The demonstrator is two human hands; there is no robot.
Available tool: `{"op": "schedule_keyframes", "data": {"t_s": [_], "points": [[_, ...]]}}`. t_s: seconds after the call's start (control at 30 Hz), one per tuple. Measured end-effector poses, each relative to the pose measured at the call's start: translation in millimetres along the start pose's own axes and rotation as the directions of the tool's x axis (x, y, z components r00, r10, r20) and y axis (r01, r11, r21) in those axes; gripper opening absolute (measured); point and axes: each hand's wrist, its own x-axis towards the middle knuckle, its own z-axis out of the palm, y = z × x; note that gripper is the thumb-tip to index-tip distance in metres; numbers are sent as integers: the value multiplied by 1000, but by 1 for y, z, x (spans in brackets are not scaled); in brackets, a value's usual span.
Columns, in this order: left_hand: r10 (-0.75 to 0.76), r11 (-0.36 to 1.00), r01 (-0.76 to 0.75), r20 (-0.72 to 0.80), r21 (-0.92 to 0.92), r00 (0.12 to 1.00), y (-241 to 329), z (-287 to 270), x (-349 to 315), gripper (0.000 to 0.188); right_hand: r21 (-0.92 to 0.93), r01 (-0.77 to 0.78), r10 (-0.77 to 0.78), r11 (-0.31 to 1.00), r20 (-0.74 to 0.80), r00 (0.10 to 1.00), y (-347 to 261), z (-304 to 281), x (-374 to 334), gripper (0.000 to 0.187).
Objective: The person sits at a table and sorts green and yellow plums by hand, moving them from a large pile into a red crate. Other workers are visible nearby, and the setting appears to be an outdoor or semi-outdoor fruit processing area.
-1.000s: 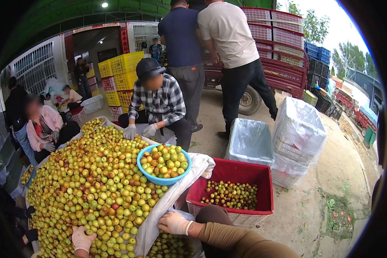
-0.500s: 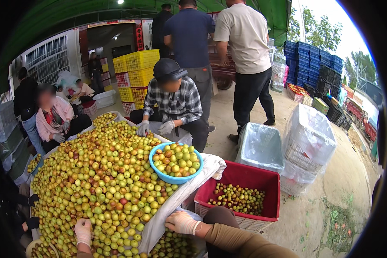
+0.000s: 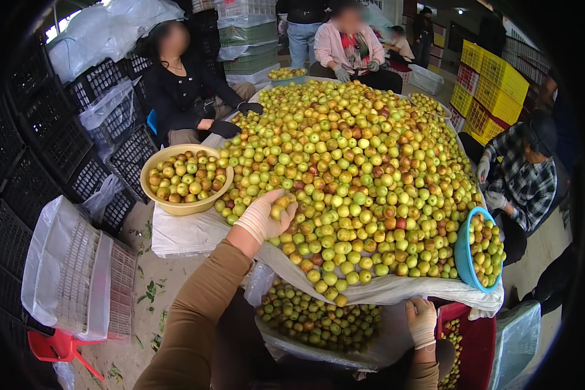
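Note:
A large heap of yellow-green and brown jujubes [image 3: 364, 175] lies on a white cloth [image 3: 192, 234]. At the heap's near left, my left hand [image 3: 266, 218], in a pale glove with bare wrist, has its fingers curled around jujubes [image 3: 281, 207]. My right hand [image 3: 421, 323], also gloved, is at the cloth's near edge with its fingers curled; whatever they grip is hidden. Just below the edge, a lined bin [image 3: 383, 348] holds smaller, darker jujubes [image 3: 318, 318]. A tan bowl [image 3: 169, 207] of jujubes sits left of my left hand.
A blue basin [image 3: 465, 250] of jujubes leans at the right edge, above a red-lined crate [image 3: 481, 338]. Co-workers in gloves sit around the heap, one [image 3: 188, 97] at far left. Plastic-lined crates [image 3: 71, 266] and a red stool [image 3: 62, 348] stand left.
My view has swung to the left. My left hand has come up from the heap's near side with jujubes in its fingers. My right hand stays by the cloth edge, its fingers now more curled.

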Motion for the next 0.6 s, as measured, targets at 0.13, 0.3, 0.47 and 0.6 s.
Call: {"op": "schedule_keyframes", "data": {"t_s": [0.13, 0.3, 0.47, 0.6], "points": [[352, 852, -329, 20, 407, 936, 56, -35, -16, 23, 6, -3, 3, 1000, 2, 1000, 1, 9, 1, 13], [766, -296, -326, 427, 898, 480, 150, -45, -5, 37, -73, -73, 72, 995, -13, 997, 21, 1, -12, 13], [487, -873, 168, 813, 457, 320, 274, -89, 14, 35, -192, 4, 13, 981, 87, 996, 20, 9, 5, 19], [501, -863, 336, 727, 378, 470, 330, -106, 41, 17, -212, -90, 117, 973, 116, 986, 28, 6, 5, 24]]}}
